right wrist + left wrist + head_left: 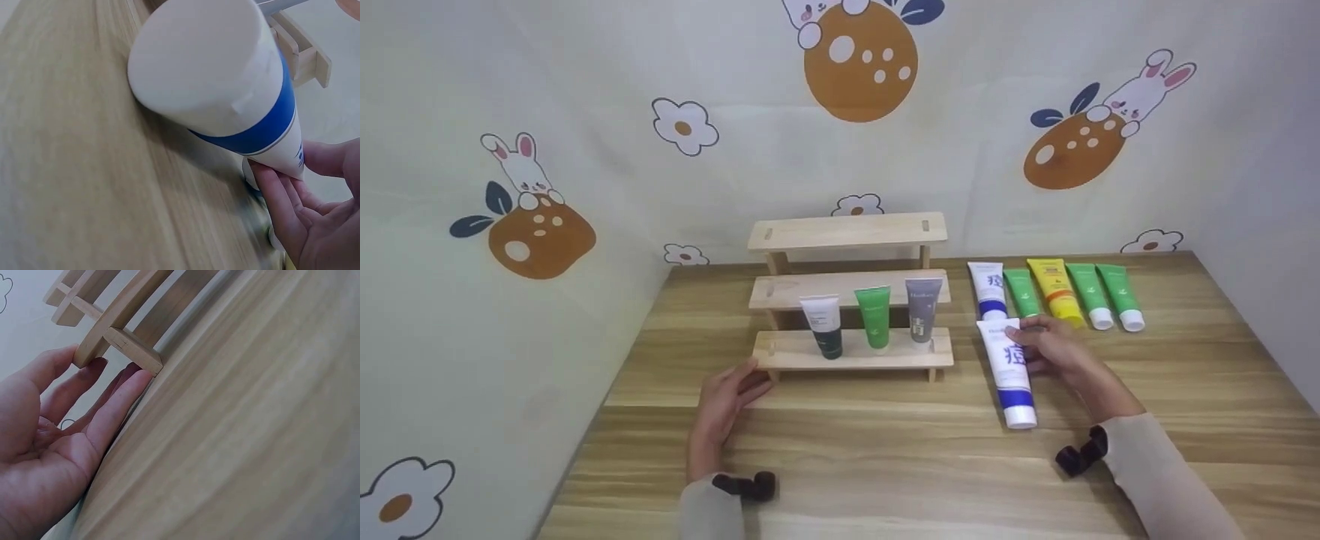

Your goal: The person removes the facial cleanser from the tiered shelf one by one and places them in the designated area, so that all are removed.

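Note:
A white squeeze tube with a blue band and white cap (1009, 373) is pinched near its flat end by my right hand (1057, 349). In the right wrist view the tube's cap (197, 56) faces the camera, with the thumb on one side and fingers on the other. My left hand (727, 401) grips the left end of the lowest step of a three-step wooden rack (787, 361). The left wrist view shows thumb and forefinger at that board end (90, 354). On the lowest step stand a white-and-dark-green tube (823, 326), a green tube (875, 319) and a grey tube (922, 309).
Right of the rack lie a white-and-blue tube (988, 289), a yellow tube (1056, 292) and several green tubes (1119, 296) in a row on the wood-grain table (885, 465). A printed cloth (750, 172) hangs behind and at the sides.

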The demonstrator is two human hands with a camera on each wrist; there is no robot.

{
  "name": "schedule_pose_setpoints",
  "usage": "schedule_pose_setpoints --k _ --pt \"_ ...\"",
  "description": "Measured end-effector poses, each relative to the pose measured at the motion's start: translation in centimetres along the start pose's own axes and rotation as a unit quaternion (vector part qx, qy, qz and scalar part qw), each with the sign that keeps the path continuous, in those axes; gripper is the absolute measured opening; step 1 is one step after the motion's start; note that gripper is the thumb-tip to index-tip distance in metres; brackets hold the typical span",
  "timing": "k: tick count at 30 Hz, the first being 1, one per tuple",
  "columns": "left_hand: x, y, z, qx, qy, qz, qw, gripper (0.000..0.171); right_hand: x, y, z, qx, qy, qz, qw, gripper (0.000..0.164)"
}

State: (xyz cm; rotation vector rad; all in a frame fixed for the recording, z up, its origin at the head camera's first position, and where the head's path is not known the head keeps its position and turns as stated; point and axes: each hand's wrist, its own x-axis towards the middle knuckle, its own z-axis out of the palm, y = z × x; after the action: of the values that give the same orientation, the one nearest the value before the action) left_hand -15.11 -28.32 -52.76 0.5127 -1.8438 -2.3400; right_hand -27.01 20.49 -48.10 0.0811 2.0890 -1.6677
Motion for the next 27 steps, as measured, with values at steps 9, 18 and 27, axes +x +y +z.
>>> schedule_pose_setpoints --k 9,18,27 --pt "-0.06 0.08 -0.05 0.006 -0.013 0.007 0.9999 0.026 -0.01 0.19 -0.09 0.011 -0.016 -0.007 1.000 0.054" --pt "0.08 0.25 0.14 0.019 -0.007 0.005 0.9998 0.032 0.10 0.37 -0.14 0.005 -0.017 0.007 1.000 0.056" --pt "-0.09 0.04 0.02 0.012 -0.007 0.002 0.9999 0.027 -0.10 0.44 0.09 -0.008 -0.005 0.022 1.000 0.057"
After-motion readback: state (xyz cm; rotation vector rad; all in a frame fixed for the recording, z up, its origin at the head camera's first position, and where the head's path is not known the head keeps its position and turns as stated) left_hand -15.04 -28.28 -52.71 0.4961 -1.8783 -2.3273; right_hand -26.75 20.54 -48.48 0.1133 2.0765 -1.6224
